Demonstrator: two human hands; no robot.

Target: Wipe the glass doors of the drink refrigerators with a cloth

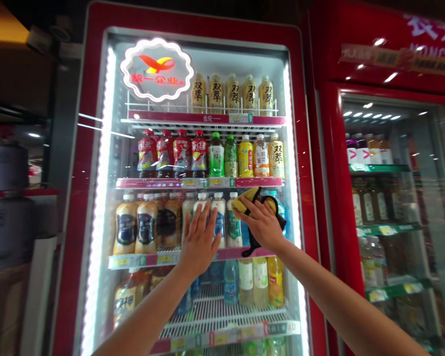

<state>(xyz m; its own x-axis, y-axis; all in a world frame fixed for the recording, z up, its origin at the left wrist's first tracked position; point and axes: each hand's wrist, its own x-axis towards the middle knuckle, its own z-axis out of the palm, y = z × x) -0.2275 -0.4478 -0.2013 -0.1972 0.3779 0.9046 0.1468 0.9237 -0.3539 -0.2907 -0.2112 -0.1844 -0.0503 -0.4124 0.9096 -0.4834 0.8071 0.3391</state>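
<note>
A red-framed drinks cooler [192, 22] with a glass door stands straight ahead, lit along both inner sides. My left hand [199, 242] rests against the glass with its fingers spread, in front of the third shelf of bottles, holding nothing. To its right, my right hand [261, 222] presses a yellow and black cloth [272, 203] against the door. The cloth bunches around and under its fingers, and a dark corner of it hangs below the palm.
Behind the glass stand rows of bottles, among them red-labelled ones [182, 151]. A glowing sign [157, 70] sits at the door's upper left. At the right is a second red cooler [328, 198]. Blurred shelving with dark containers [7, 222] stands at the left.
</note>
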